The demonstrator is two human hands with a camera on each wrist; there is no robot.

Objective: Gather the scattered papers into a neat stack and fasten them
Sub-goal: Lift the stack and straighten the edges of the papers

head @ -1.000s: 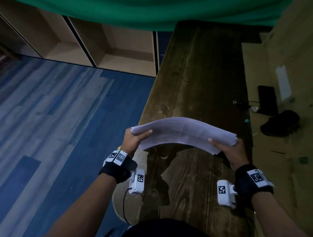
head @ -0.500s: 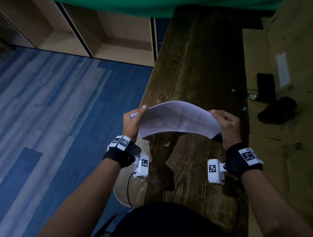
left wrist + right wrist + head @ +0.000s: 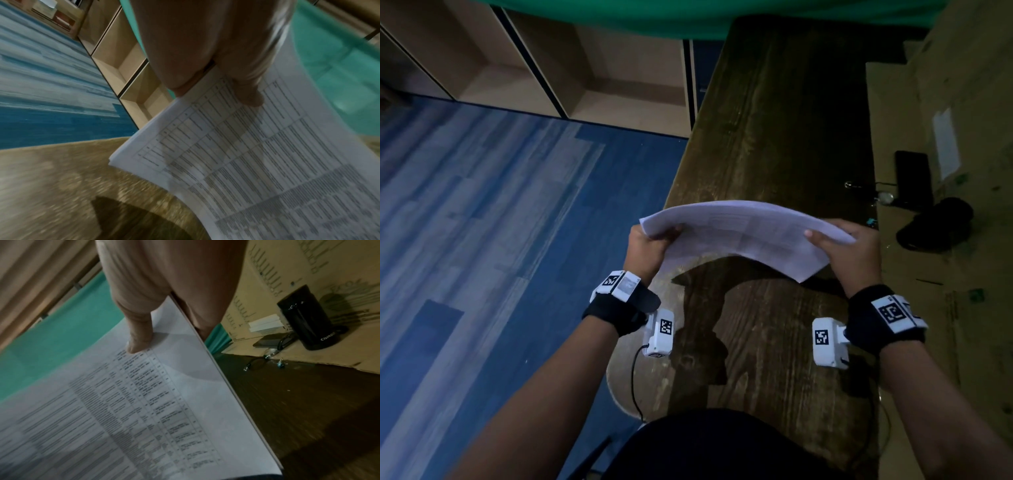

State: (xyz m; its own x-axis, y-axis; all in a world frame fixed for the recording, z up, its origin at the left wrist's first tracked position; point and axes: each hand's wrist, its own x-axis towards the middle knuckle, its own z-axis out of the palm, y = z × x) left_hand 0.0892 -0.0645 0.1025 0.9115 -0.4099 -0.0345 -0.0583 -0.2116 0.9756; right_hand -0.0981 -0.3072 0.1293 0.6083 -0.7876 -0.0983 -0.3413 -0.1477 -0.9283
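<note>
A long dark wooden table (image 3: 784, 144) runs toward a green cloth (image 3: 688, 17), with blue plank flooring (image 3: 482, 222) and open wooden shelving (image 3: 599, 78) to its left. Above the table, clear of it, the paper stack (image 3: 743, 233) arches upward, its left end pinched by the left hand (image 3: 647, 246) and its right end by the right hand (image 3: 852, 253). Cardboard (image 3: 928, 274) lies to the right, a black container (image 3: 308, 321) on it.

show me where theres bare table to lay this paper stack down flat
Bare dark wooden table runs from the white paper stack, gripped by left hand and right hand, to the green cloth. Crowded: the right edge, by binder clip, black phone, cardboard.
</note>
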